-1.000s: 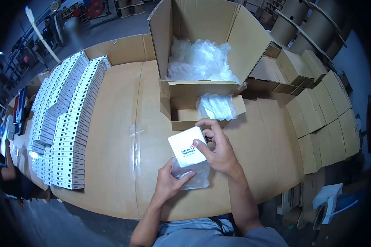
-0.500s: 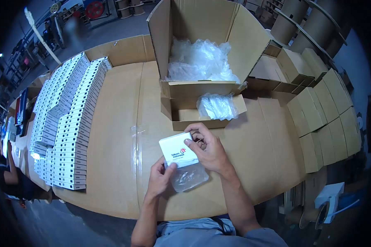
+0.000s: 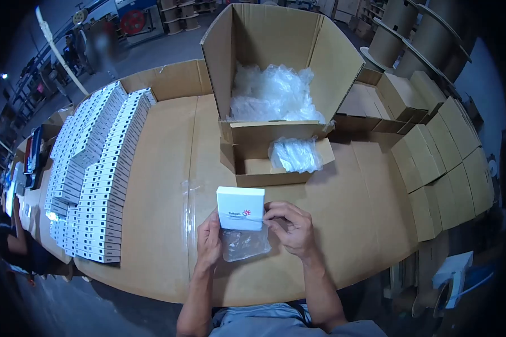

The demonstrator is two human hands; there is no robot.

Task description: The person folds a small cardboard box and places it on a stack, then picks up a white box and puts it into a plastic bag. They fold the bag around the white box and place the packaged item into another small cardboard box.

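A small flat white box (image 3: 240, 200) with a printed red logo is upright between my hands, its lower part inside a clear plastic bag (image 3: 246, 246). The rest of the bag hangs loose and crumpled below it. My left hand (image 3: 209, 240) is closed on the box's lower left edge and the bag there. At the right edge, my right hand (image 3: 292, 229) has its thumb and forefinger pinched, apparently on the rim of the bag.
Ahead stands a large open carton (image 3: 331, 62) full of clear bags. A low cardboard tray (image 3: 272, 178) before it holds more bags (image 3: 296, 155). Stacked white boxes (image 3: 104, 196) line the left; brown cartons (image 3: 455, 180) are piled right. A person's arm (image 3: 18, 236) shows far left.
The white box has turned from tilted to nearly square-on, and the bag now covers more of its lower part. My right hand has moved down from the box's top corner to its right edge.
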